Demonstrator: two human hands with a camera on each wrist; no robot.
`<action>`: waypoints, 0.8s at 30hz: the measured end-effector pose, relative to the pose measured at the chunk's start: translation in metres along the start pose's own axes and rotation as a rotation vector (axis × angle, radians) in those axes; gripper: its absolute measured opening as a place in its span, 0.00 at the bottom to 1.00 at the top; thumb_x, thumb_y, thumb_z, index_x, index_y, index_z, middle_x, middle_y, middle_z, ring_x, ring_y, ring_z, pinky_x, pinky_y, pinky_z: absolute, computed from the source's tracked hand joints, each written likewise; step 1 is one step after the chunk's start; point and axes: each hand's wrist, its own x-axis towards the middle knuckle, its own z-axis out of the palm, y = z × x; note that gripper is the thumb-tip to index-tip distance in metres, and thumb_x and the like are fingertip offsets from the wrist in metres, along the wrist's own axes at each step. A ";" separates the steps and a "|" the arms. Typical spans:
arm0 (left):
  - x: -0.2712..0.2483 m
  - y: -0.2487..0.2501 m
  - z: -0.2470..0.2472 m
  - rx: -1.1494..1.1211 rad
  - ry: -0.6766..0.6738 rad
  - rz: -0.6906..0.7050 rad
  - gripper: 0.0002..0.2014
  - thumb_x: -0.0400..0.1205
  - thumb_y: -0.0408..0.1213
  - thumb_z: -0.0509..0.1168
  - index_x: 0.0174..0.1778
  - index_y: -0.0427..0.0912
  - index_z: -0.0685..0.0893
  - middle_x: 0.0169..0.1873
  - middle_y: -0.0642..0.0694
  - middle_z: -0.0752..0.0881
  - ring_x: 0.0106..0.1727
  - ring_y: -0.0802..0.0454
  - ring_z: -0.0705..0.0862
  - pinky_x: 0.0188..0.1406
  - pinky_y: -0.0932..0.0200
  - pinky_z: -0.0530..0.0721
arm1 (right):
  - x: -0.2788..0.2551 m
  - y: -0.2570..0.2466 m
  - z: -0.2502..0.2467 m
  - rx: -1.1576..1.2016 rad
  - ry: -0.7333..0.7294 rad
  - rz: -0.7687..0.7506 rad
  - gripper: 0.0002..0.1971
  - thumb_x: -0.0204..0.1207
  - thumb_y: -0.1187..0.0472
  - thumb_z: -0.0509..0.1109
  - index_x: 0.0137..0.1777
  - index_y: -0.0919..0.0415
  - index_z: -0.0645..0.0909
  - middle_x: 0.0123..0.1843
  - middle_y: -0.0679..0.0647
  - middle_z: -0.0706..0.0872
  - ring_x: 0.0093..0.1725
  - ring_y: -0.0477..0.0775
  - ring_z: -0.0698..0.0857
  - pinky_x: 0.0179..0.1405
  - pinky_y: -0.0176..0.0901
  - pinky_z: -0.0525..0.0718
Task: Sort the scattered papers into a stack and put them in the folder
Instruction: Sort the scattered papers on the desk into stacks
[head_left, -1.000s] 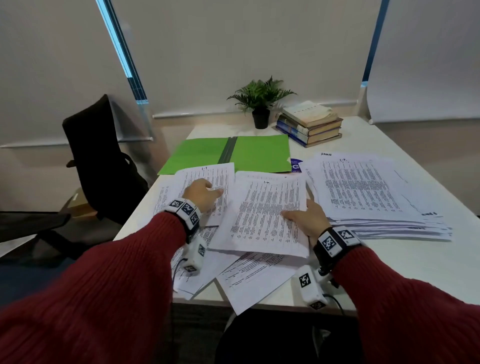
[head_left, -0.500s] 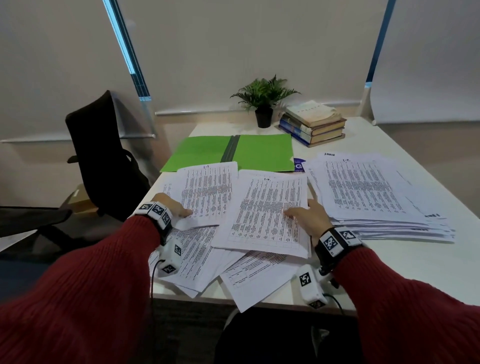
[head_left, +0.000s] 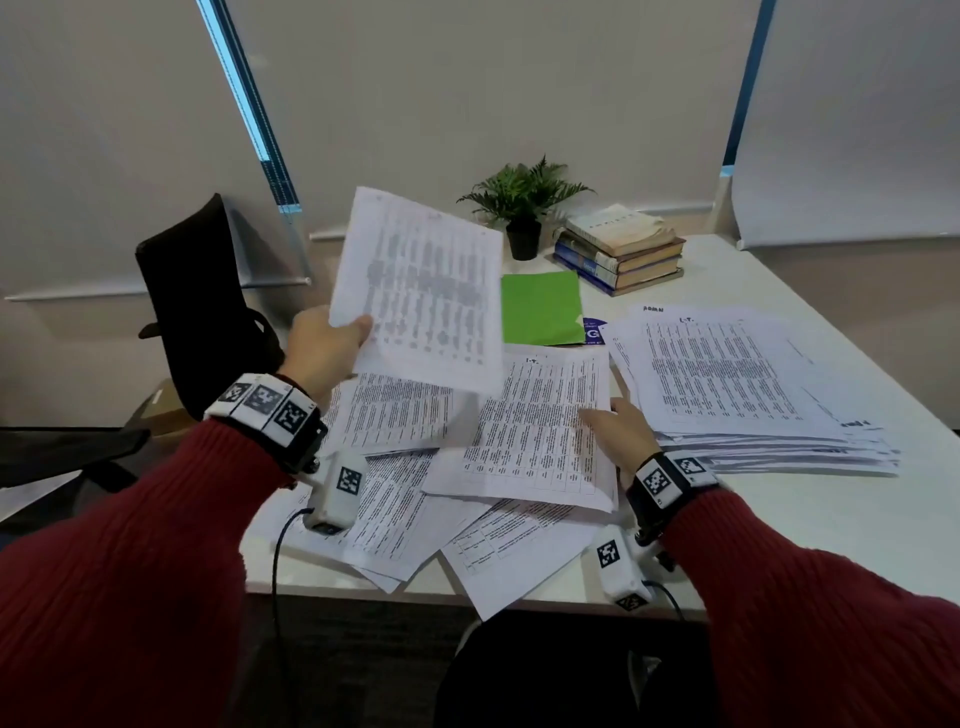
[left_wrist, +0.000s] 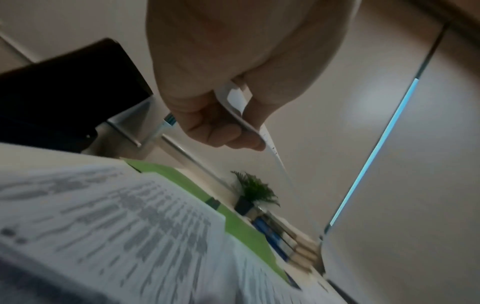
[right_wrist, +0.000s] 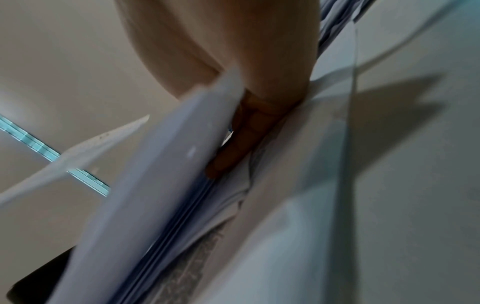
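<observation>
My left hand (head_left: 327, 348) pinches the lower left corner of a printed sheet (head_left: 421, 291) and holds it tilted above the table; the left wrist view shows the fingers (left_wrist: 228, 127) curled on its edge (left_wrist: 270, 144). My right hand (head_left: 618, 431) pinches the right edge of the centre sheet (head_left: 530, 436), thumb on top and fingers (right_wrist: 241, 144) underneath. Several loose sheets (head_left: 395, 499) lie overlapped near the front edge. An uneven paper stack (head_left: 727, 379) sits to the right. The open green folder (head_left: 540, 306) lies behind, its left half hidden by the raised sheet.
A potted plant (head_left: 524, 208) and a pile of books (head_left: 618, 249) stand at the back of the white table (head_left: 779, 519). A small blue item (head_left: 592, 330) lies by the folder. A black chair (head_left: 197, 296) stands left of the table.
My left hand has taken hold of the sheet it rested on at the left and lifted it up off the table. My right hand has stayed on the centre sheet.
</observation>
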 end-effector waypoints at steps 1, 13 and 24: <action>-0.008 -0.002 0.008 -0.020 -0.052 -0.023 0.14 0.88 0.35 0.71 0.68 0.34 0.88 0.54 0.39 0.93 0.43 0.46 0.91 0.41 0.52 0.90 | -0.002 -0.003 0.001 -0.001 -0.001 0.009 0.31 0.90 0.49 0.65 0.86 0.65 0.68 0.83 0.59 0.77 0.76 0.62 0.78 0.69 0.50 0.74; -0.060 -0.058 0.077 0.521 -0.397 -0.134 0.22 0.80 0.55 0.76 0.52 0.37 0.88 0.51 0.41 0.90 0.47 0.45 0.89 0.54 0.49 0.87 | -0.001 -0.004 -0.002 0.061 0.003 0.010 0.36 0.84 0.37 0.69 0.82 0.63 0.74 0.76 0.63 0.85 0.72 0.66 0.84 0.72 0.55 0.79; 0.001 -0.074 -0.002 0.959 -0.251 -0.329 0.30 0.70 0.60 0.84 0.43 0.35 0.82 0.52 0.37 0.89 0.51 0.39 0.86 0.45 0.55 0.80 | 0.005 0.004 0.000 -0.033 -0.012 0.044 0.36 0.81 0.66 0.70 0.89 0.65 0.64 0.82 0.64 0.77 0.76 0.66 0.79 0.71 0.55 0.78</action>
